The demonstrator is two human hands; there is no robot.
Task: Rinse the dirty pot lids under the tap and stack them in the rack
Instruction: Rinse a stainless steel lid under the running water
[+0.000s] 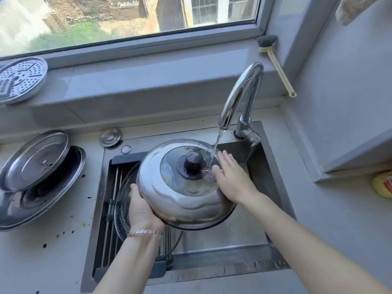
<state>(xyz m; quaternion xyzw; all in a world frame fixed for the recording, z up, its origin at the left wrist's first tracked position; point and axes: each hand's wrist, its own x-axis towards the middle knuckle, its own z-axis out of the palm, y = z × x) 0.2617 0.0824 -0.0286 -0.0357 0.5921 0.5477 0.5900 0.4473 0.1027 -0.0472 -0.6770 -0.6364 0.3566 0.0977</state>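
A large domed steel pot lid (180, 194) with a glass centre and a black knob (194, 163) is held tilted over the sink. My left hand (142, 211) grips its lower left rim. My right hand (230, 175) lies with straight fingers on the lid's wet right side. Water runs from the chrome tap (241, 92) onto the lid beside that hand. A glass lid (124, 200) lies on the rack (112, 181) at the sink's left, partly hidden behind the steel lid. Two more steel lids (31, 158) lie on the counter at left, one leaning on the other.
The steel sink (265, 164) has the tap's base at its back right corner. A perforated steamer plate (21, 79) rests on the windowsill at left. A dish brush (275, 62) leans in the sill's right corner. A small round metal cap (110, 136) lies behind the sink. The counter is spotted with dark stains.
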